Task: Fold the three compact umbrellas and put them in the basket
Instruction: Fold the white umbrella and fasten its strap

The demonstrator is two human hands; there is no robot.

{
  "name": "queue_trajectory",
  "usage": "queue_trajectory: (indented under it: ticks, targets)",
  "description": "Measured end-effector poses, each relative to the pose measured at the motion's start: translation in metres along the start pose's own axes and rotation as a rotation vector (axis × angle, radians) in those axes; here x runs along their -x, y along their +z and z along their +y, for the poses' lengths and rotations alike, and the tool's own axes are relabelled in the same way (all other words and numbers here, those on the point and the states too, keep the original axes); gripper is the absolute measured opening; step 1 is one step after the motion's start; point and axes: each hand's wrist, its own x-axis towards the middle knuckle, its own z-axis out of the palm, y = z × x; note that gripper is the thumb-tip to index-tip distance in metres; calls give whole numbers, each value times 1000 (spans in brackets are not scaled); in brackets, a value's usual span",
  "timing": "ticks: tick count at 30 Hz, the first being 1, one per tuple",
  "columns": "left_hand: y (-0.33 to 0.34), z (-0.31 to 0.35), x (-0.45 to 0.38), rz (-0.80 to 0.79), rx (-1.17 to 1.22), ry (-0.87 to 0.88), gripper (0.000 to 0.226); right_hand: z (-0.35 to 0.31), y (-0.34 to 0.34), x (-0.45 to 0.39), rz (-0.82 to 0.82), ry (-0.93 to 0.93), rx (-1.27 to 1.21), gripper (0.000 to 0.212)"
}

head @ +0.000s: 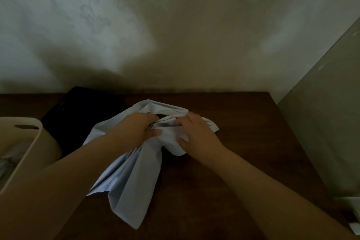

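basket (23,143) cut off left, contents perhaps fabric, unclear

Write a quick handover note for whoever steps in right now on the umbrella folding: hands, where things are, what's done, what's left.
Left hand and right hand: both grip the bunched canopy of the pale blue umbrella on the wooden table.
Black umbrella: lies behind it on the table, beside the basket.
Basket: at the left edge; something pale lies inside, unclear what.
Done: nothing certain.
Left: finish folding the blue one, fold the black one, put them in the basket.
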Motion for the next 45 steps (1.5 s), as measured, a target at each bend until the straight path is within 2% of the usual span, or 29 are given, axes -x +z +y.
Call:
queue_trajectory:
  ticks: [2,5,10,12,17,22,25,27,31,33,36,37,40,41,43,45]
  targets:
    - [0,-3,0,-1,8,-19,38,6,-1,-8,-6,-29,34,36]
    - [0,-7,0,-17,15,-36,50,6,-2,-13,-165,-78,72,14]
    - [-3,-8,0,-71,19,-25,50,-1,-5,-11,-322,-18,-52,19]
    - [-3,-9,0,-73,3,-5,47,0,2,-11,-451,-11,24,31]
    - [0,-7,-1,-98,-36,25,43,12,-4,-16,-697,130,433,24]
    - [1,-3,-5,-88,-50,40,45,7,-14,-18,-735,175,559,25]
    - [2,-1,-8,-75,-79,17,44,-2,-5,-18,-591,127,379,22]
    - [1,0,-8,-81,-81,23,42,0,-4,-15,-568,108,290,26]
    - [3,2,-8,-99,-68,45,39,14,-11,-9,-771,187,395,41]
    - [3,0,-8,-87,-83,33,40,15,-18,-6,-696,151,344,33]
    - [-6,-8,-6,-67,-117,-19,42,20,-28,0,-439,41,382,26]
    - [-8,-10,-5,-66,-113,-22,41,22,-29,0,-427,36,417,25]
    - [-8,-7,-3,-74,-108,-13,39,23,-23,0,-526,83,492,26]
    - [-7,-6,-1,-69,-112,-23,39,22,-22,1,-499,89,471,26]
    - [-6,-8,0,-51,-110,-52,42,22,-26,7,-285,25,337,24]
    - [-5,-11,2,-39,-89,-67,44,22,-31,12,-62,-67,260,35]
